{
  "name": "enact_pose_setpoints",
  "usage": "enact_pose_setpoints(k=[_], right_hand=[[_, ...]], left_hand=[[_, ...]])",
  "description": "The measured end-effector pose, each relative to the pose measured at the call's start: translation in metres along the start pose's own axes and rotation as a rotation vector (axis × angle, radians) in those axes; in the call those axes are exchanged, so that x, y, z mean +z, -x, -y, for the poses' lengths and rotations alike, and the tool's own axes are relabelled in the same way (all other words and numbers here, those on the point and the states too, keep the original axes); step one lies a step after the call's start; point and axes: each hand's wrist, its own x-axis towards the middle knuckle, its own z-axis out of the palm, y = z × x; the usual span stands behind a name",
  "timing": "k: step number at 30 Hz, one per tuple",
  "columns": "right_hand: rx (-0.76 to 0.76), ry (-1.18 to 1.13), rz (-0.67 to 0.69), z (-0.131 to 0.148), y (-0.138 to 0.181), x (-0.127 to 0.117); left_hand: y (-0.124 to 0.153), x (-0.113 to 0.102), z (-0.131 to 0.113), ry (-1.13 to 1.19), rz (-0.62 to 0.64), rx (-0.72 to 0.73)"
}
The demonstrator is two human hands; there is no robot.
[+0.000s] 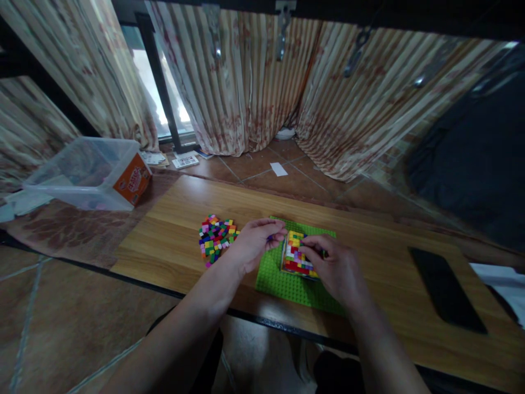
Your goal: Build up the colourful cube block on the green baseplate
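Observation:
A block of multicoloured toy bricks (pixel 296 254), in yellow, red, white and purple, stands on a green studded baseplate (pixel 274 284). My left hand (pixel 258 241) is just left of it, with thumb and fingers closed and a small dark blue brick (pixel 269 238) showing between them. From the right, my right hand (pixel 334 262) reaches over the block. Its thumb and forefinger are pinched together at the top bricks, and what they hold, if anything, is too small to tell. A speck of green shows near the curled fingers of that hand.
Loose coloured bricks (pixel 213 238) are heaped on the wooden table (pixel 164 241), left of the baseplate. A clear plastic bin (pixel 86 175) with an orange label stands at the far left. A dark flat phone-like slab (pixel 447 290) lies on the right. Curtains (pixel 254 82) hang behind.

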Motion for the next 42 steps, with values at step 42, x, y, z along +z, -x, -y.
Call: enact_pose_setpoints(k=[42], right_hand=[[0.156,-0.230,-0.181,-0.009,-0.009,0.007]], left_hand=[[0.006,0.005,-0.007,0.130,0.093,-0.083]])
